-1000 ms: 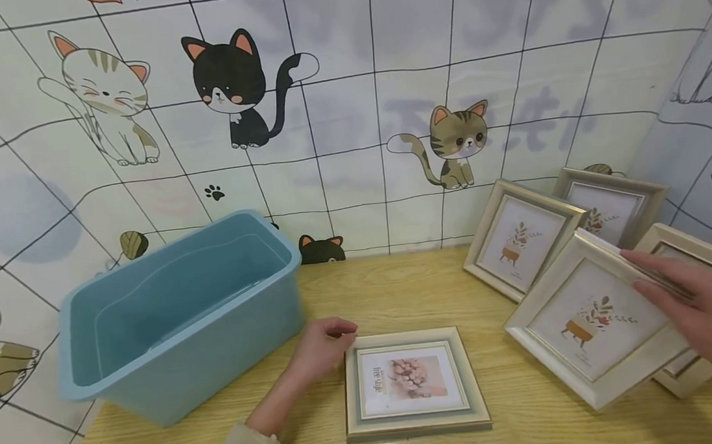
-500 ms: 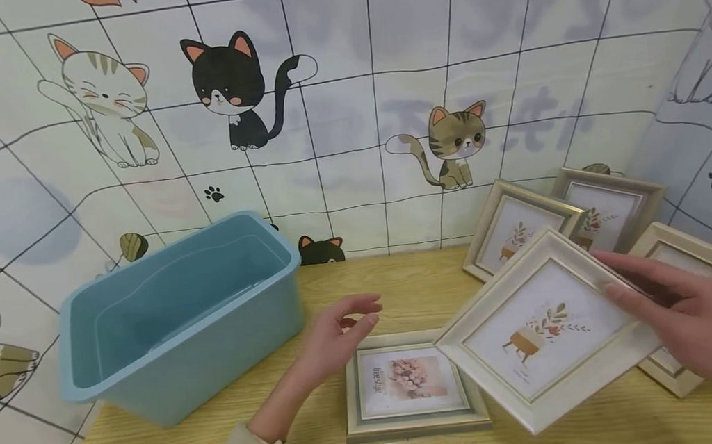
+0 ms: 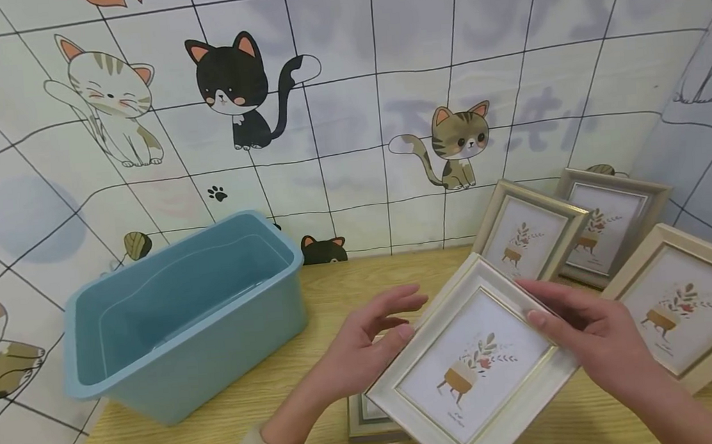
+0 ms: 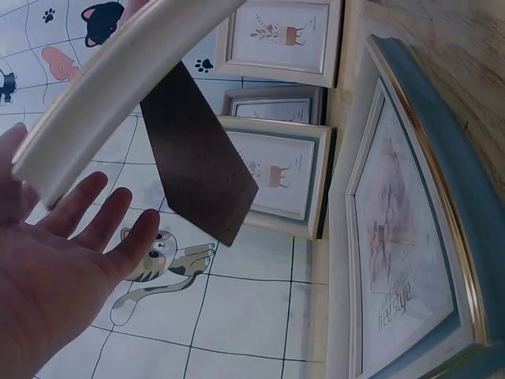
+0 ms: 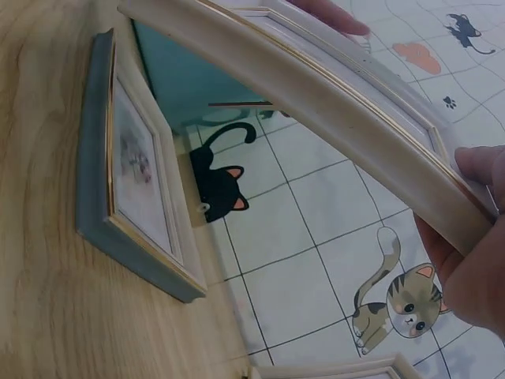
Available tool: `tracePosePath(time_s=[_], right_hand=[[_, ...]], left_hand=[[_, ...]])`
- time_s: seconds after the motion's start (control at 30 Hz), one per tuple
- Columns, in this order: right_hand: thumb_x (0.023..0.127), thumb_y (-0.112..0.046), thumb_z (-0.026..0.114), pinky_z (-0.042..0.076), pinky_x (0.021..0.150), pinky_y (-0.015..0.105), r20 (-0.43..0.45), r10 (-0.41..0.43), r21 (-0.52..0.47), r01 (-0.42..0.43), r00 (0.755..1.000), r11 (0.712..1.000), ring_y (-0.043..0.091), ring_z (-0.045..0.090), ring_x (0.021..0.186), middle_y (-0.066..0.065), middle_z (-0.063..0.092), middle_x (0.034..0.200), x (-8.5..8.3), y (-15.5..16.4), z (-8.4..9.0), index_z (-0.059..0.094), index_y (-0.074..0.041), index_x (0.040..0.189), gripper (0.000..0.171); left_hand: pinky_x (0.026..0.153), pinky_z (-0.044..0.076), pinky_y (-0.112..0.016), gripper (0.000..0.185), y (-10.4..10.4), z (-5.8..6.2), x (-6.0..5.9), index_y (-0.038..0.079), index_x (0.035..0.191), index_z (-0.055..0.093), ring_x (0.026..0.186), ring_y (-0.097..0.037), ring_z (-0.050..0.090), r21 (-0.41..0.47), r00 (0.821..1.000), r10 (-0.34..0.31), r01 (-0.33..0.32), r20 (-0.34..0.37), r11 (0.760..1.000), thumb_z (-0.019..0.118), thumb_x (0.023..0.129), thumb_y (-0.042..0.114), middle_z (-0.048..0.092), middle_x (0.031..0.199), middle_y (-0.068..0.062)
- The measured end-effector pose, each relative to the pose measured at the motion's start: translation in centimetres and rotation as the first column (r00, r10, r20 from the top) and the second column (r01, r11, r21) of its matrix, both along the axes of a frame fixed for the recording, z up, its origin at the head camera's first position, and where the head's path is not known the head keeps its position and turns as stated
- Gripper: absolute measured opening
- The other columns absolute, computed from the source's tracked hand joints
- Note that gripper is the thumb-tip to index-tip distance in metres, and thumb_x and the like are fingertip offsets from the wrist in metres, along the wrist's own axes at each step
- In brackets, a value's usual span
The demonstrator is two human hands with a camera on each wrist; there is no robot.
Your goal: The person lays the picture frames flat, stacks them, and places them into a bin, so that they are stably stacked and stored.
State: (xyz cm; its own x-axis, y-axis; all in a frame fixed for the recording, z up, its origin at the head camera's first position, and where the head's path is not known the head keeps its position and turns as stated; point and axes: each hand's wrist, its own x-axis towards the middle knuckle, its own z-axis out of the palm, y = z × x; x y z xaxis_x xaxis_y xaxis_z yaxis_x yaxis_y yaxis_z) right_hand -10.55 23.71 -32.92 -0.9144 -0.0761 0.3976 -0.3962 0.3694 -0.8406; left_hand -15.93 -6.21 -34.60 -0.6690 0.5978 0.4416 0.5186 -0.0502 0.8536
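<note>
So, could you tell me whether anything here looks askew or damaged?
Nothing looks damaged or spilled. The white frame is held tilted above the table by the right hand, with the left hand open at its edge; it partly covers the blue-grey frame lying flat. The tub sits at an angle.

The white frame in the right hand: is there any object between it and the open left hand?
Nothing visible does. The white frame is pinched by the right hand at its right edge, raised above the table. The left hand is open at the frame's left corner; whether the fingers touch it already is unclear.
</note>
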Motion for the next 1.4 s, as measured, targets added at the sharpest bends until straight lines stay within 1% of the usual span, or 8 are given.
tracePosePath(time_s=[0.2, 0.43, 0.63, 0.83, 0.97, 1.17, 1.3, 1.4], right_hand=[[0.089, 0.002, 0.061, 0.053, 0.055, 0.033, 0.018, 0.063, -0.024, -0.062, 0.998, 0.998, 0.013, 0.065, 0.077, -0.008, 0.068, 0.106, -0.1, -1.5, -1.2, 0.058, 0.0, 0.127, 0.038], [0.088, 0.008, 0.059, 0.053, 0.054, 0.032, -0.034, 0.166, -0.058, -0.168, 0.986, 0.984, 0.015, 0.066, 0.077, -0.003, 0.068, 0.11, 0.1, -2.2, -2.7, 0.059, 0.002, 0.125, 0.038], [0.088, 0.007, 0.059, 0.053, 0.054, 0.034, -0.02, 0.145, -0.063, -0.146, 0.989, 0.987, 0.016, 0.066, 0.075, -0.002, 0.068, 0.109, 0.4, -2.5, -3.0, 0.059, 0.001, 0.125, 0.037], [0.089, 0.005, 0.06, 0.053, 0.054, 0.033, -0.005, 0.092, -0.067, -0.092, 0.996, 0.993, 0.015, 0.065, 0.074, -0.004, 0.068, 0.108, 0.4, -2.5, -3.0, 0.059, 0.0, 0.126, 0.037], [0.089, 0.003, 0.06, 0.053, 0.054, 0.034, 0.025, 0.069, -0.077, -0.067, 0.997, 0.995, 0.015, 0.065, 0.074, -0.004, 0.068, 0.108, 0.6, -2.6, -2.9, 0.059, -0.001, 0.126, 0.037], [0.09, 0.001, 0.061, 0.053, 0.053, 0.035, 0.041, 0.024, -0.072, -0.021, 0.999, 0.997, 0.016, 0.066, 0.073, -0.006, 0.069, 0.106, 0.9, -2.6, -2.7, 0.059, -0.001, 0.127, 0.037], [0.091, -0.001, 0.06, 0.053, 0.054, 0.035, 0.078, 0.009, -0.1, -0.002, 0.997, 0.995, 0.016, 0.066, 0.075, -0.007, 0.068, 0.109, 0.9, -2.5, -2.6, 0.058, -0.002, 0.128, 0.037], [0.092, -0.002, 0.06, 0.054, 0.055, 0.035, 0.105, 0.023, -0.125, -0.01, 0.994, 0.992, 0.016, 0.066, 0.077, -0.006, 0.067, 0.111, 0.9, -2.5, -2.6, 0.058, -0.002, 0.128, 0.037]], left_hand=[[0.098, 0.041, -0.04, 0.048, 0.2, -0.1, 0.1, 0.015, 0.146, 0.036, 0.124, -0.022, 0.047, 0.016, 0.998, -0.066, 0.066, -0.015, 0.998, 0.05, 0.099, 0.016, 0.049, 0.138, -0.007], [0.092, 0.046, -0.035, 0.049, 0.4, -0.1, 0.6, 0.023, 0.146, 0.036, 0.122, -0.018, 0.05, -0.015, 0.987, -0.097, 0.1, 0.131, 0.995, 0.05, 0.099, 0.018, 0.047, 0.14, -0.001], [0.078, 0.053, -0.035, 0.049, 0.2, 0.1, 1.3, 0.027, 0.146, 0.036, 0.112, -0.016, 0.056, -0.018, 0.948, -0.144, 0.155, 0.285, 0.988, 0.048, 0.1, 0.017, 0.046, 0.141, 0.0], [0.074, 0.054, -0.033, 0.054, 0.0, 1.5, 2.2, 0.025, 0.149, 0.03, 0.105, -0.015, 0.058, -0.035, 0.936, -0.173, 0.193, 0.305, 0.981, 0.046, 0.1, 0.009, 0.044, 0.141, -0.007], [0.073, 0.054, -0.035, 0.056, -0.2, 1.1, 2.2, 0.03, 0.149, 0.029, 0.105, -0.017, 0.06, -0.032, 0.92, -0.197, 0.22, 0.338, 0.975, 0.046, 0.1, 0.009, 0.046, 0.139, -0.007], [0.071, 0.055, -0.038, 0.057, -0.4, -0.5, 1.4, 0.031, 0.149, 0.03, 0.106, -0.016, 0.059, -0.029, 0.936, -0.207, 0.224, 0.285, 0.974, 0.05, 0.099, 0.011, 0.044, 0.142, -0.003], [0.074, 0.054, -0.036, 0.057, -0.7, -0.8, 1.3, 0.032, 0.147, 0.034, 0.11, -0.015, 0.057, -0.064, 0.949, -0.16, 0.184, 0.273, 0.981, 0.054, 0.097, 0.011, 0.042, 0.144, 0.004], [0.075, 0.054, -0.034, 0.057, -1.0, -0.9, 1.2, 0.031, 0.146, 0.036, 0.109, -0.015, 0.056, -0.092, 0.948, -0.13, 0.163, 0.29, 0.982, 0.055, 0.096, 0.01, 0.044, 0.143, 0.004]])
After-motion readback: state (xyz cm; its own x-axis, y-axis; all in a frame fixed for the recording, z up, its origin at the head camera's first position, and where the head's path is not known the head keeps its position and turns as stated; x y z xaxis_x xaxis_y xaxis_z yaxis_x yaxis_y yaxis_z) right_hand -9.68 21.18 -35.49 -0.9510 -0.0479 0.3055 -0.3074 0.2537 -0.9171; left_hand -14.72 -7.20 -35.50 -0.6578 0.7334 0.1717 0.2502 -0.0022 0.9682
